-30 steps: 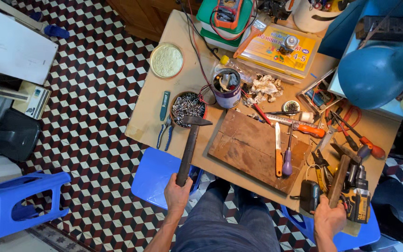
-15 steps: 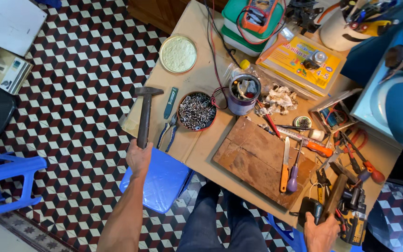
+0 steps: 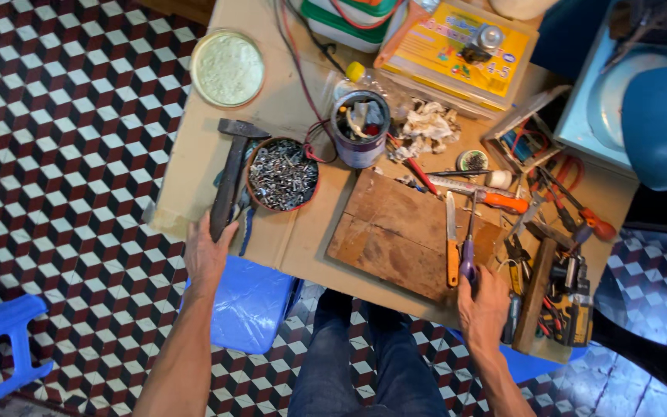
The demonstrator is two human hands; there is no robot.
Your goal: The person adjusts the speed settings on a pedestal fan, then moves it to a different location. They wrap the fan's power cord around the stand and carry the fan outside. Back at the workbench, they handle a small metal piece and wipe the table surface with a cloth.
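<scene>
Left hand (image 3: pixel 208 255) grips my hammer (image 3: pixel 231 176) by its handle end at the desk (image 3: pixel 194 185) edge, beside the bowl of screws (image 3: pixel 282 174); my right hand (image 3: pixel 485 305) grasps the purple-handled screwdriver (image 3: pixel 468 259) on the wooden board (image 3: pixel 395 232), near the front edge.

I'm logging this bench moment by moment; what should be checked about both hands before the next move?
1. Left hand at the hammer handle's end: ok.
2. Hammer lying on the table: ok.
3. Hammer head apart from the screw bowl: ok.
4. Right hand at the purple-handled screwdriver: ok.
5. Firm grip on the screwdriver: cannot tell.
6. Wooden board flat: ok.
</scene>
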